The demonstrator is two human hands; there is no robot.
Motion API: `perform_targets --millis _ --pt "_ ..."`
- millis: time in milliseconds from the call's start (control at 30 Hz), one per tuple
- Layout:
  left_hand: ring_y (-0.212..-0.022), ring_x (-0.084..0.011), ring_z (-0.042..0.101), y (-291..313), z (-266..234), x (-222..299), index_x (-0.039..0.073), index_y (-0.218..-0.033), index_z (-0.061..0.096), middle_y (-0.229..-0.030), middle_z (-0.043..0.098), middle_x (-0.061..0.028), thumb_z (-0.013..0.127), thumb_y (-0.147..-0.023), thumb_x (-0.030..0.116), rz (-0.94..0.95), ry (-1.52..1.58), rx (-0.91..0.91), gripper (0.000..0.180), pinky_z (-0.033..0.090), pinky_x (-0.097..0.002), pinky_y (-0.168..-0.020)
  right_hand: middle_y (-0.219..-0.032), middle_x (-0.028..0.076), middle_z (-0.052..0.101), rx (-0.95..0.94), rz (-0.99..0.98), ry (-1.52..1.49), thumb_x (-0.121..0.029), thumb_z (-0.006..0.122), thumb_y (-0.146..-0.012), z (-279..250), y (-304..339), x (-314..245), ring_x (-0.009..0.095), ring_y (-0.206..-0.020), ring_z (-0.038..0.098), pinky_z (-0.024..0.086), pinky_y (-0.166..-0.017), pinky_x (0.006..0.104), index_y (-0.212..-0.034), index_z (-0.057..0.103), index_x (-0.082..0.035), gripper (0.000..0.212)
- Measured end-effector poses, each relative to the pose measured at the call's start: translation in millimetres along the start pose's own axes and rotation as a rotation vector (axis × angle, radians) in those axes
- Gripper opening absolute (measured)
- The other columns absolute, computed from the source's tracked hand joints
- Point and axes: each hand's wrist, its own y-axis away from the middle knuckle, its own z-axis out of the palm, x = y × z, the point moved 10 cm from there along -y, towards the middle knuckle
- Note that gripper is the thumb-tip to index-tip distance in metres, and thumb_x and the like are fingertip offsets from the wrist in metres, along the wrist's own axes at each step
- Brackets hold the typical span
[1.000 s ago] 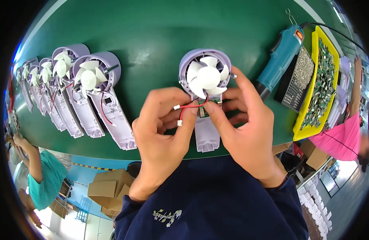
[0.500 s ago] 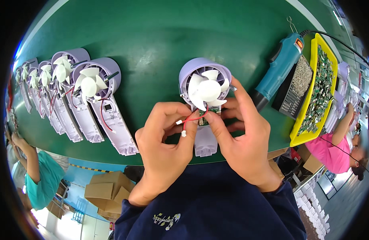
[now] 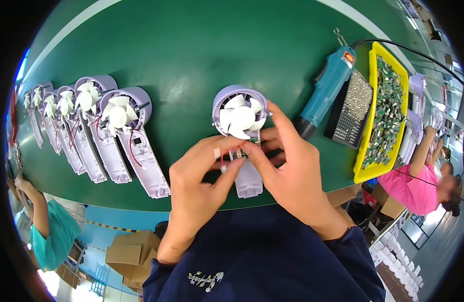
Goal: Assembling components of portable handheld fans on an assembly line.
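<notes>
A lavender fan housing (image 3: 223, 98) with a white fan blade (image 3: 240, 116) lies in front of me, its open handle shell (image 3: 249, 182) pointing toward me. My left hand (image 3: 199, 176) is closed, thumb and index finger pinching at a red wire (image 3: 222, 160) beside a small green circuit board (image 3: 242, 152). The wire's end is mostly hidden by my fingers. My right hand (image 3: 292, 168) closes round the fan's right side. Its index finger lies along the housing, and its thumb tip presses near the board; the other fingers are partly hidden behind the shell.
Several similar fan units (image 3: 141, 156) lie in a row at left. To the right are a teal electric screwdriver (image 3: 327, 88), a black perforated tray of screws (image 3: 350, 118) and a yellow tray (image 3: 362, 173) of circuit boards. Co-workers sit at both sides; cardboard boxes (image 3: 129, 249) stand below.
The left fingers have moved in against the circuit board, so the loose wires and white connectors are now mostly covered. The fan blade has turned. The whole view has shifted slightly.
</notes>
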Motion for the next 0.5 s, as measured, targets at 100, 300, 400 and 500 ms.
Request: perform_targets --millis 100,300,400,500 --pt "-0.091 -0.0128 0.066 -0.8 0.7 -3.1 -0.001 -0.109 0.069 -0.104 0.069 -0.0099 0.072 -0.08 -0.009 -0.021 -0.002 -0.023 0.031 0.056 -0.0239 -0.072 -0.1 0.012 0.07 0.028 -0.141 -0.052 -0.003 0.072 -0.087 -19.0 7.1 -13.9 0.014 -0.082 0.069 0.056 -0.067 0.0251 -0.139 0.05 0.0 0.056" --pt "-0.087 -0.0161 0.068 -2.8 1.3 1.7 0.001 -0.108 0.07 -0.101 0.069 -0.0102 0.073 -0.081 -0.005 0.039 0.0 -0.023 0.028 0.059 -0.0254 -0.069 -0.075 0.006 0.066 0.373 0.114 0.224 -0.024 0.065 -0.096 -98.2 16.3 8.1 0.011 -0.061 0.062 0.05 -0.056 0.0246 -0.143 0.043 -0.001 0.057" --pt "-0.084 -0.0184 0.07 -2.6 0.2 3.1 0.003 -0.107 0.07 -0.099 0.071 -0.0111 0.074 -0.081 -0.003 0.063 -0.02 0.006 0.028 0.06 -0.0264 -0.066 -0.074 0.009 0.064 0.38 -0.001 0.521 -0.028 0.077 -0.086 -79.5 -5.9 -3.5 0.016 -0.061 0.063 0.05 -0.056 0.0296 -0.152 0.021 0.0 0.09" --pt "-0.085 -0.0179 0.07 -2.7 1.1 4.5 0.003 -0.108 0.07 -0.1 0.07 -0.0109 0.074 -0.081 -0.003 0.085 -0.025 0.024 0.028 0.06 -0.0263 -0.066 -0.077 0.01 0.063 0.398 -0.019 0.534 -0.025 0.076 -0.086 -77.8 -15.6 -2.0 0.017 -0.061 0.062 0.05 -0.058 0.0296 -0.152 0.013 0.002 0.095"
